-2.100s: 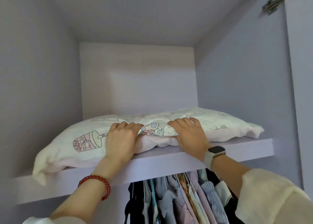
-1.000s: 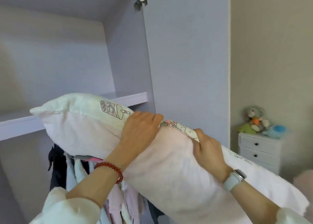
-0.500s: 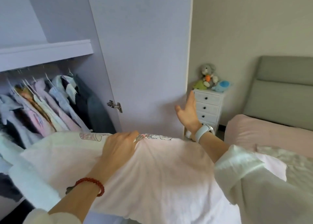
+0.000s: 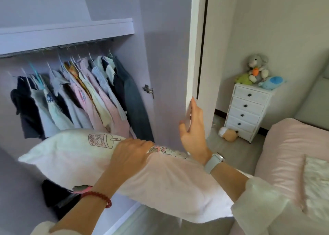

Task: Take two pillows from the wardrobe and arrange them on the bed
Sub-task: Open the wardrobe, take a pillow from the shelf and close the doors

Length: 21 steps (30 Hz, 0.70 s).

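A white pillow (image 4: 74, 154) printed with a bubble-tea cup and cartoon figures hangs low in front of the open wardrobe (image 4: 53, 35). My left hand (image 4: 131, 154), with a red bead bracelet on the wrist, is shut on the pillow's top edge. My right hand (image 4: 194, 133), a watch on its wrist, is off the pillow with fingers spread, flat against the edge of the wardrobe door (image 4: 167, 57). The bed (image 4: 284, 145), in pink bedding, lies at the right. A second white pillow (image 4: 316, 181) shows on the bed at the right edge.
Several shirts hang on a rail (image 4: 80, 92) under the wardrobe shelf. A white drawer chest (image 4: 247, 110) with plush toys (image 4: 256, 69) on top stands by the far wall. Another plush (image 4: 229, 134) lies on the floor beside it. A grey headboard (image 4: 313, 101) rises behind the bed.
The pillow came off the top shelf and down to waist height. My right hand let go of it and reached to the door edge. The door has swung partly inward.
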Each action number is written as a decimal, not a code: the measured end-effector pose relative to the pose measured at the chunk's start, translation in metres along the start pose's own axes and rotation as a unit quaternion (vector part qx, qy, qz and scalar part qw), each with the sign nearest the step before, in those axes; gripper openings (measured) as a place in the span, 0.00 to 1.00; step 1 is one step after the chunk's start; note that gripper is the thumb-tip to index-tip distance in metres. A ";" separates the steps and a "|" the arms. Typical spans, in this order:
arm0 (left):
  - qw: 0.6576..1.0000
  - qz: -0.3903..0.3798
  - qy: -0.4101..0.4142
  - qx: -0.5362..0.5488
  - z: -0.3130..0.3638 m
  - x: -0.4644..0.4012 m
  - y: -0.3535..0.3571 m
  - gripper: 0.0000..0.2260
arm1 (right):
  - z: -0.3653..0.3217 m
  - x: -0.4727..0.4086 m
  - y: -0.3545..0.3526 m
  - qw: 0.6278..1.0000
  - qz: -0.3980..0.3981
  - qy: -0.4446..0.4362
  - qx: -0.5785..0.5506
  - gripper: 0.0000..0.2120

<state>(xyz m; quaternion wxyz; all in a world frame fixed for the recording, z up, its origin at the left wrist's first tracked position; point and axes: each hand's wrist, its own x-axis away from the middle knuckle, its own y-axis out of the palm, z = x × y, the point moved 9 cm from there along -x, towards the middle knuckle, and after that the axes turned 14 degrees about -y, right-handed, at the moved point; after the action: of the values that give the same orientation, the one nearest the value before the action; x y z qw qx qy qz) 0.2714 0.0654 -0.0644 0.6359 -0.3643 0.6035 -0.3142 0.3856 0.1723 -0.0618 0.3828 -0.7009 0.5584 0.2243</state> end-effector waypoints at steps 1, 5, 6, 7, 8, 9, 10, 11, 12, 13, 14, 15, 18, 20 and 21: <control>1.000 -0.009 -0.015 -0.007 -0.006 0.010 -0.001 0.13 | -0.011 0.007 0.015 0.999 -0.035 -0.015 -0.020 0.31; 0.993 -0.051 -0.105 0.003 -0.044 0.058 -0.004 0.16 | -0.045 0.023 0.084 0.970 -0.209 -0.076 -0.096 0.26; 0.991 -0.048 -0.126 0.002 -0.054 0.070 -0.008 0.17 | -0.052 0.024 0.104 0.958 -0.251 -0.088 -0.105 0.26; 0.989 -0.043 -0.142 -0.002 -0.061 0.081 -0.013 0.17 | -0.059 0.024 0.126 0.946 -0.289 -0.098 -0.112 0.27; 0.987 -0.042 -0.157 -0.004 -0.066 0.092 -0.017 0.18 | -0.064 0.022 0.147 0.934 -0.322 -0.105 -0.114 0.27; 0.984 -0.042 -0.170 -0.006 -0.069 0.103 -0.021 0.18 | -0.069 0.020 0.167 0.924 -0.347 -0.111 -0.114 0.27; 0.982 -0.043 -0.184 -0.008 -0.071 0.113 -0.024 0.18 | -0.073 0.017 0.185 0.917 -0.366 -0.116 -0.111 0.27; 0.979 -0.039 -0.198 -0.015 -0.073 0.122 -0.026 0.18 | -0.075 0.013 0.202 0.910 -0.383 -0.120 -0.109 0.28; 0.976 -0.041 -0.215 -0.025 -0.074 0.131 -0.027 0.17 | -0.077 0.010 0.217 0.903 -0.396 -0.120 -0.112 0.29; 0.972 -0.045 -0.229 -0.038 -0.075 0.139 -0.028 0.16 | -0.077 0.008 0.229 0.897 -0.408 -0.119 -0.118 0.29; 0.968 -0.051 -0.240 -0.053 -0.075 0.146 -0.029 0.14 | -0.076 0.005 0.239 0.891 -0.421 -0.117 -0.122 0.30; 0.966 -0.051 -0.245 -0.071 -0.073 0.153 -0.030 0.12 | -0.075 0.004 0.248 0.885 -0.434 -0.116 -0.121 0.31; 0.951 -0.063 -0.284 -0.106 -0.066 0.177 -0.034 0.09 | -0.079 0.006 0.266 0.882 -0.445 -0.125 -0.094 0.32; 0.940 -0.057 -0.312 -0.128 -0.060 0.194 -0.039 0.09 | -0.096 0.016 0.266 0.897 -0.408 -0.155 -0.068 0.29; 0.934 -0.055 -0.321 -0.145 -0.054 0.200 -0.042 0.08 | -0.111 0.029 0.264 0.895 -0.398 -0.189 -0.071 0.28</control>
<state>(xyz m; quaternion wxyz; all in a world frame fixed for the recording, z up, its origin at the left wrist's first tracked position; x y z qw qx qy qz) 0.2337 -0.1298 -0.1372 0.7178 -0.5664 0.3853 -0.1242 0.1293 0.0454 -0.0920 0.4874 -0.8344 0.1324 0.2207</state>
